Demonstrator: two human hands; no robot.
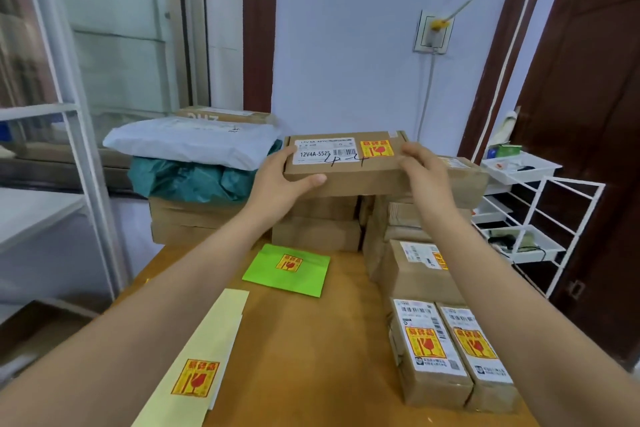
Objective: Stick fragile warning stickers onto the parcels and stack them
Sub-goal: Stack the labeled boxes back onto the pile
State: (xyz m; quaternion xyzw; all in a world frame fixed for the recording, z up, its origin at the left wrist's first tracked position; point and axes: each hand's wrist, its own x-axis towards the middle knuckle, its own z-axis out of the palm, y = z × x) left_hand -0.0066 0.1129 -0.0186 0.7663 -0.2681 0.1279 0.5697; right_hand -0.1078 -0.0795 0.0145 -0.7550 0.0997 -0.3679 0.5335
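Note:
A flat cardboard parcel (360, 172) with a white label and a yellow-red fragile sticker (377, 148) sits on top of a stack of brown boxes (317, 232) at the back of the table. My left hand (282, 180) grips its left end, thumb on the front face. My right hand (420, 166) grips its right end. A green envelope (287, 270) with a fragile sticker lies on the wooden table (311, 350). A pale yellow backing strip (204, 354) carries one more sticker (195, 377). Two stickered parcels (446, 354) lie at the right.
A white bag (190, 142) and a teal bag (187, 180) rest on boxes at the back left. More brown parcels (415, 263) stand to the right. A white wire rack (533, 215) is beside the table, a white shelf frame (72, 135) on the left.

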